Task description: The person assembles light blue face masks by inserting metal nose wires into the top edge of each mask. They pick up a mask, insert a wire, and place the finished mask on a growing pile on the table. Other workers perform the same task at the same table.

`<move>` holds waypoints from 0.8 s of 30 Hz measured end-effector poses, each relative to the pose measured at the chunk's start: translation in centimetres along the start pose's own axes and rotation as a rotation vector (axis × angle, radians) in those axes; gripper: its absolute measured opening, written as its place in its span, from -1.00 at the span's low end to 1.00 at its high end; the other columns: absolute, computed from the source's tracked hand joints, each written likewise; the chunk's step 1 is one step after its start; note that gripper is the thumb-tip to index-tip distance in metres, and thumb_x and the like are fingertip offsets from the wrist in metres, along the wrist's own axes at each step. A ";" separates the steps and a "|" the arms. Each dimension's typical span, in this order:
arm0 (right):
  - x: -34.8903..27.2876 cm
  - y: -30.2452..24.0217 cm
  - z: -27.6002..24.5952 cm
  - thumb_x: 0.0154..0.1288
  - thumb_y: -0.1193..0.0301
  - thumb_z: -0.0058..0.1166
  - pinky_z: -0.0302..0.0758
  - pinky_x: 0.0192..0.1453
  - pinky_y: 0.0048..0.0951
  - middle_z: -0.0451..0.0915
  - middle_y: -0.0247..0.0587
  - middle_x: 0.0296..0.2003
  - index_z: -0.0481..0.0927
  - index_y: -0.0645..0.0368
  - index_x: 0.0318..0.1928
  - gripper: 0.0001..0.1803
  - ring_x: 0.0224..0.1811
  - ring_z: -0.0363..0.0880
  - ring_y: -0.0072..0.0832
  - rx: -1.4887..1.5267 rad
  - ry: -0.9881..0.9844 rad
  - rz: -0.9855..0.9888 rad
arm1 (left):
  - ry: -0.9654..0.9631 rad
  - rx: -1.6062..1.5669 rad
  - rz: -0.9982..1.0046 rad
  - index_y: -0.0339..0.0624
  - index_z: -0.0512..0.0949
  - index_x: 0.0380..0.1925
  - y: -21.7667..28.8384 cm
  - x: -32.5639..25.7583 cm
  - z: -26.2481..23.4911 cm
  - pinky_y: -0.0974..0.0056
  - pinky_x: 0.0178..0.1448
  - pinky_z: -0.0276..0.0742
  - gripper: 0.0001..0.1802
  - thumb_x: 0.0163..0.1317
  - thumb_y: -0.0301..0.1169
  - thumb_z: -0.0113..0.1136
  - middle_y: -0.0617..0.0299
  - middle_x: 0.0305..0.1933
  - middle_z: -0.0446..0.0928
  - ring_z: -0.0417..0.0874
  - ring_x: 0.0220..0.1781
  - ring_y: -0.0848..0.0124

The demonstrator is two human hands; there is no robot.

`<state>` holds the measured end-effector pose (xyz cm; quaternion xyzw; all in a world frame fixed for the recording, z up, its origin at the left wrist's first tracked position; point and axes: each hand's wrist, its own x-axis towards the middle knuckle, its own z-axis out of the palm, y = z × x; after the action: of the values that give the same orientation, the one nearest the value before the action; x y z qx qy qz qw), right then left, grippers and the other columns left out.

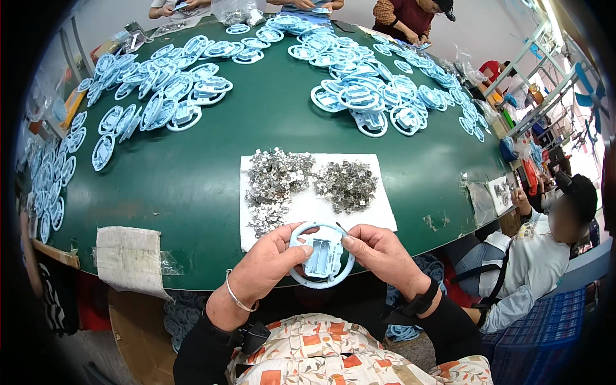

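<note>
A light blue plastic wheel-shaped housing [325,256], with a rectangular battery compartment in its middle, is held above the table's near edge. My left hand [273,256] is closed on its left side, thumb over the ring. At the upper right of the ring, my right hand [382,253] is pinched, its thumb touching the rim. A thin dark piece [341,226] sticks out from the right fingertips; its full shape is hidden. Just beyond both hands, small silvery metal pieces [277,179] lie heaped on a white sheet [314,224], with a second heap of metal pieces [347,185] beside them.
Many similar blue housings [359,93] are piled across the far side of the green table [192,173]. A pale cloth pad [130,256] is taped at the near left edge. A co-worker [536,253] sits at the right; others work along the far side.
</note>
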<state>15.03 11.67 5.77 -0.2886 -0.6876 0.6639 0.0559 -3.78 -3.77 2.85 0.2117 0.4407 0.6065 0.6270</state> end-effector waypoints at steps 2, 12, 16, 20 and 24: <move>-0.5 -0.4 -0.4 0.60 0.25 0.09 0.16 -0.45 -0.67 0.42 -0.64 -0.48 0.61 0.25 -0.16 -0.71 -0.49 0.21 -0.84 0.022 -0.020 -0.001 | 0.041 0.109 0.157 -0.39 0.34 0.39 -1.1 0.4 0.5 0.36 -0.02 0.66 -0.44 0.41 -0.48 0.10 0.09 0.09 0.59 0.69 -0.09 0.46; -1.8 -1.4 0.5 0.66 0.28 -0.03 0.15 -0.44 -0.68 0.37 -0.62 -0.49 0.59 0.24 -0.09 -0.73 -0.50 0.18 -0.82 0.043 0.041 -0.264 | -0.074 0.099 0.106 -0.33 0.31 0.40 -2.1 0.5 1.4 0.22 -0.06 0.69 -0.51 0.58 -0.38 -0.33 0.05 -0.07 0.59 0.71 -0.19 0.27; -1.5 -0.3 1.5 0.53 0.37 0.16 0.23 -0.41 -0.64 0.30 -0.58 -0.56 0.57 0.21 -0.01 -0.81 -0.50 0.22 -0.79 -0.158 0.159 -0.349 | -0.267 -0.238 0.099 -0.29 0.32 0.42 -3.3 0.2 1.2 0.25 -0.19 0.70 -0.48 0.62 -0.20 -0.17 0.01 -0.07 0.61 0.71 -0.27 0.31; -1.5 -0.5 2.0 0.40 0.40 0.30 0.24 -0.45 -0.60 0.22 -0.56 -0.65 0.55 0.20 0.04 -0.71 -0.58 0.23 -0.77 -0.269 0.188 -0.304 | -0.353 -0.374 0.093 -0.29 0.34 0.41 -3.9 0.4 1.6 0.26 -0.26 0.66 -0.47 0.60 -0.19 -0.09 -0.01 -0.08 0.61 0.69 -0.28 0.29; -0.9 -0.9 1.7 0.38 0.45 0.32 0.33 -0.42 -0.64 0.28 -0.59 -0.63 0.58 0.23 0.00 -0.74 -0.56 0.31 -0.82 -0.024 0.108 -0.167 | -0.391 -0.503 0.012 -0.24 0.37 0.39 -4.4 0.6 1.4 0.26 -0.34 0.55 -0.46 0.56 -0.16 -0.02 -0.17 -0.09 0.59 0.67 -0.30 0.22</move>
<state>14.75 9.80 6.71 -0.2665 -0.7130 0.6322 0.1446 -0.22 -3.63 -0.10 0.1654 0.1469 0.6478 0.7290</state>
